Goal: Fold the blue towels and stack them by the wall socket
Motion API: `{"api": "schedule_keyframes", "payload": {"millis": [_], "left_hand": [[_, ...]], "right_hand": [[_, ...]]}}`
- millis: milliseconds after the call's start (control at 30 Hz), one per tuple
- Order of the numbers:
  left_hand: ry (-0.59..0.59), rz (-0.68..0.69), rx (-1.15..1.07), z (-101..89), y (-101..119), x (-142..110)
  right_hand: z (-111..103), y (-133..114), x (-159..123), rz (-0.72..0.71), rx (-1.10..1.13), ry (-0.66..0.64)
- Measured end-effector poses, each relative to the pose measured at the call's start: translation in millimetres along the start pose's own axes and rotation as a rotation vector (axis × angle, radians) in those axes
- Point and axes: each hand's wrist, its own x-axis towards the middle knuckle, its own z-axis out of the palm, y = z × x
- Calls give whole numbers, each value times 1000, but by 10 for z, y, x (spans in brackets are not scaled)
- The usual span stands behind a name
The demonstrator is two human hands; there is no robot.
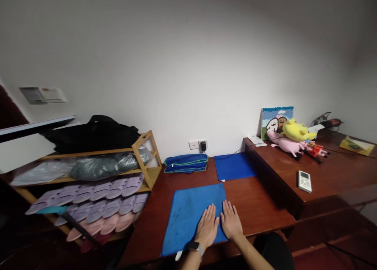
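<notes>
Blue towel [183, 223], likely microfiber, hands [207, 226] flat at edge

One left hand [207, 226] and one right hand [231, 221] are recorded, both resting on one blue cloth [185, 219]. Two further blue cloths are noted beyond it: one folded cloth [185, 163] and one flat cloth [235, 166]. One black charger [203, 146], one white remote control [304, 181], one wooden shoe rack [146, 160] and three plush toys [296, 131] are counted.

no legible txt, remote [304, 181] labels too small, wall notices [43, 95] blurred
</notes>
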Motion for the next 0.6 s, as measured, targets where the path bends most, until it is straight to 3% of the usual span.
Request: {"api": "schedule_keyframes", "payload": {"millis": [200,267,367,600], "left_hand": [[45,-336,107,-167,-1046,-626],[55,-405,149,-231,-1298,-821],[43,-430,167,-306,-1432,-974],[25,-445,128,-329,-1371,-964]], "right_hand": [[6,-13,-9,22,-5,3],[3,-12,-14,21,-13,7],[-14,-20,-15,23,-24,13],[16,-47,-200,54,-67,5]]}}
